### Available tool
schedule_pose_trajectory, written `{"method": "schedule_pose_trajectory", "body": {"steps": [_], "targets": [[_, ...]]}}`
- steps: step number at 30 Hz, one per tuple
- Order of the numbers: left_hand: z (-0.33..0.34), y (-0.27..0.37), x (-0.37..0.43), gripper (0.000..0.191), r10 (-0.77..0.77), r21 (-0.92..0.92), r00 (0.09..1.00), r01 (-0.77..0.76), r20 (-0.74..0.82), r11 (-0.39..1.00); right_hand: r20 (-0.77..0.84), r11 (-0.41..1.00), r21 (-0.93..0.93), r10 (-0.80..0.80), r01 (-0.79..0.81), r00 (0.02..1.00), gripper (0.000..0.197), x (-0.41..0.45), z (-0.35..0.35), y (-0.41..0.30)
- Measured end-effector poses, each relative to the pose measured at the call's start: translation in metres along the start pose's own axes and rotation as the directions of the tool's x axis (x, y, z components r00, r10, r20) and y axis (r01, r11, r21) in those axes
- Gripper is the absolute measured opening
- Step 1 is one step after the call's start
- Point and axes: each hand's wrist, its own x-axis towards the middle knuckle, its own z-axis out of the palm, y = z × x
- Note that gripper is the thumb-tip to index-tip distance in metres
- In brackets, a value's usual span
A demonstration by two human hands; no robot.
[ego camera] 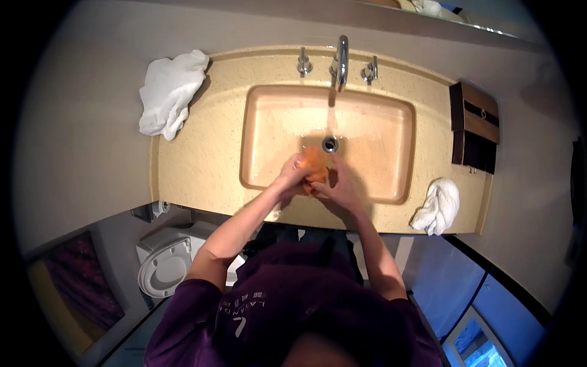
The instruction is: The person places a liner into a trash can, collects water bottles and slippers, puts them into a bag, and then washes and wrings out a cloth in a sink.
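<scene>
Over the near part of the beige sink basin (367, 151), both hands meet at a crumpled orange cloth (314, 165), which is blurred. My left hand (293, 174) grips its left side. My right hand (340, 186) is at the cloth's lower right, with the thumb on it and the other fingers spread towards the drain (329, 144). Parts of the cloth are hidden by the fingers. Beyond the hands, a chrome faucet (341, 64) arches over the basin's far edge between two lever handles (304, 64).
A white towel (172, 94) lies crumpled at the counter's far left corner. A smaller white towel (438, 206) rests near the right front edge. A brown and black box (477, 121) stands at the right wall. A toilet (166, 270) is below left of the counter (202, 169).
</scene>
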Motion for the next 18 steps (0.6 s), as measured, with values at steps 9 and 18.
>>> {"method": "schedule_pose_trajectory", "body": {"steps": [9, 18], "targets": [[-0.017, 0.042, -0.013, 0.040, 0.171, 0.491, 0.972, -0.231, 0.164, 0.840, 0.216, 0.990, -0.140, 0.028, 0.003, 0.976, 0.066, 0.036, 0.049, -0.013], [-0.044, 0.101, 0.017, 0.037, 0.451, 0.696, 0.892, -0.308, -0.026, 0.648, 0.396, 0.804, -0.495, -0.130, 0.331, 0.909, 0.046, 0.063, 0.021, 0.020]]}}
